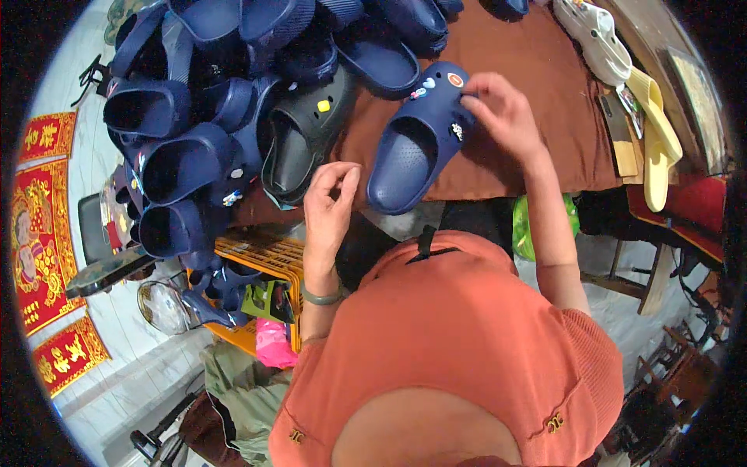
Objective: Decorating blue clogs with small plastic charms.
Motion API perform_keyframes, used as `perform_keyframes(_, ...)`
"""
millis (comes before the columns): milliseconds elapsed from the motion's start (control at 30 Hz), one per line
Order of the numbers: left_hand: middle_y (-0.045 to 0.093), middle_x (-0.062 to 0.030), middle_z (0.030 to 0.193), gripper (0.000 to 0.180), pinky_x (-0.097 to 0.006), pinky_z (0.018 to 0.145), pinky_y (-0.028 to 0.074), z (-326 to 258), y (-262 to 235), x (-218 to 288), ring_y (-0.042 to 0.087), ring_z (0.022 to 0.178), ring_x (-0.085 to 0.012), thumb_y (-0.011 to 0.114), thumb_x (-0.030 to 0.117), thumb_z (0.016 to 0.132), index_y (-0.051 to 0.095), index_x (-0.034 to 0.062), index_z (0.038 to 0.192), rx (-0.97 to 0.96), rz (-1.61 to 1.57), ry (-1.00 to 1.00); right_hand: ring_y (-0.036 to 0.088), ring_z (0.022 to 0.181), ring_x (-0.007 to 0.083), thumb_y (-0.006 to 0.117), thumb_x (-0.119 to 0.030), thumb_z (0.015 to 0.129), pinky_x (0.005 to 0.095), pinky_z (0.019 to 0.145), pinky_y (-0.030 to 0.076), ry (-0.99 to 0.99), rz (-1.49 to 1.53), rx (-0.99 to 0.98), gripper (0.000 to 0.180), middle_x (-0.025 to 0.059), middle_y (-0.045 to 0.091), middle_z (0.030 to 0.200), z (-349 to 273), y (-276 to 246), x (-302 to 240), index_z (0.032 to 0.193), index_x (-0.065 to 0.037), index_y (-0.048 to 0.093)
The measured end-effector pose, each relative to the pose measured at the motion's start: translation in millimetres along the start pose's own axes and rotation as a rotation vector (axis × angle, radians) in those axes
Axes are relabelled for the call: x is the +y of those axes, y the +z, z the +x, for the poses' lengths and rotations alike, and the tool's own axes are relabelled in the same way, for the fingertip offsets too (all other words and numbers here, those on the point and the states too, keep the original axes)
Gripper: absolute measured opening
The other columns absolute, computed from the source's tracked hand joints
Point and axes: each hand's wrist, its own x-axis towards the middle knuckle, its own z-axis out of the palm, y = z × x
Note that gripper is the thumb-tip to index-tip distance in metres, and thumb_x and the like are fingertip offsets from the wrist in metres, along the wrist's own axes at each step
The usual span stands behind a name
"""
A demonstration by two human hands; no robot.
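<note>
A navy blue clog (415,148) lies toe away from me on the brown cloth, with several small charms on its upper. My right hand (500,113) is at the right side of its toe, thumb and fingertips closed together at the upper's edge. Whatever they pinch is too small to make out. At the table's near edge, my left hand (328,206) hovers left of the clog with thumb and forefinger curled together; any thing between them cannot be seen. Just beyond it lies a black clog (294,148) with a yellow charm.
Many navy clogs (191,163) are heaped at the left and far side of the brown cloth (537,58). A white clog (597,39) and a pale yellow slipper (658,148) lie at the right. Below the table's left end stands an orange crate (261,253).
</note>
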Motion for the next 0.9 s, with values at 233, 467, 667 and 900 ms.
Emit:
perform_keyframes(233,0.060,-0.0089,0.116,0.032,-0.027,0.084,0.048,14,56,44,0.058,0.103,-0.0138,0.050,0.018,0.097,0.054,-0.0030,0.121,-0.309,-0.618,-0.080,0.036,0.131,0.0286,0.072,-0.033,0.078,0.0380,0.110,0.027,-0.183,-0.037,-0.515,0.068,0.0155,0.043,0.135,53,3,45,0.134,-0.007,0.044)
perform_keyframes(467,0.057,-0.0099,0.119,0.036,-0.029,0.091,0.047,27,73,36,0.057,0.107,-0.0163,0.052,0.008,0.093,0.048,-0.0028,0.127,-0.402,-1.194,-0.356,0.035,0.133,0.0314,0.067,-0.024,0.081,0.0404,0.109,0.029,-0.041,0.056,-0.416,0.051,0.0152,0.038,0.140,-2,19,13,0.128,-0.010,0.054)
perform_keyframes(667,0.064,-0.0082,0.105,0.030,-0.028,0.077,0.053,29,81,31,0.064,0.091,-0.0159,0.058,0.008,0.089,0.055,-0.0010,0.117,-0.383,-1.235,-0.328,0.046,0.124,0.0315,0.058,-0.016,0.088,0.0374,0.102,0.039,-0.011,-0.167,-0.290,0.036,0.0148,0.045,0.136,-9,29,12,0.124,-0.012,0.057)
perform_keyframes(900,0.060,-0.0120,0.113,0.032,-0.029,0.086,0.050,31,75,37,0.061,0.099,-0.0167,0.052,0.004,0.091,0.051,-0.0060,0.122,-0.405,-1.213,-0.318,0.055,0.113,0.0331,0.057,-0.021,0.091,0.0393,0.093,0.047,-0.098,-0.378,-0.088,0.030,0.0135,0.053,0.130,-15,42,8,0.120,-0.013,0.059)
